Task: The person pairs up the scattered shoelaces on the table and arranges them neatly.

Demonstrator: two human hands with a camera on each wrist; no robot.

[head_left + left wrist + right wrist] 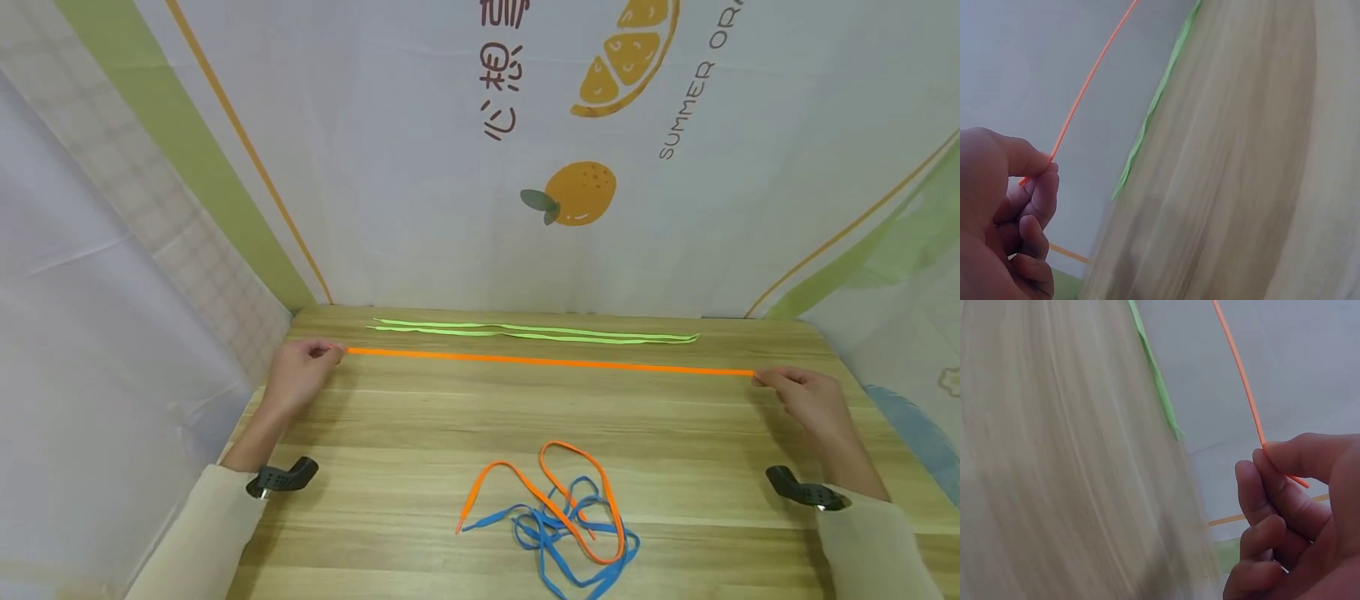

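An orange shoelace (551,362) is stretched straight between both hands, held above the table. Thumb and forefinger of my left hand (298,371) pinch one end, a short tip poking out behind the fingers in the left wrist view. My right hand (813,404) pinches the other end of the lace (1241,372) the same way, its remaining fingers curled. Just beyond it a green shoelace (540,333) lies doubled along the table's back edge. Closer to me, a second orange shoelace (611,500) rests in loops over a tangled blue shoelace (543,542).
The wooden table (360,500) ends against a hanging cloth (420,208) printed with fruit and lettering. More cloth (97,333) hangs at the left side. Each wrist wears a black camera mount (281,479).
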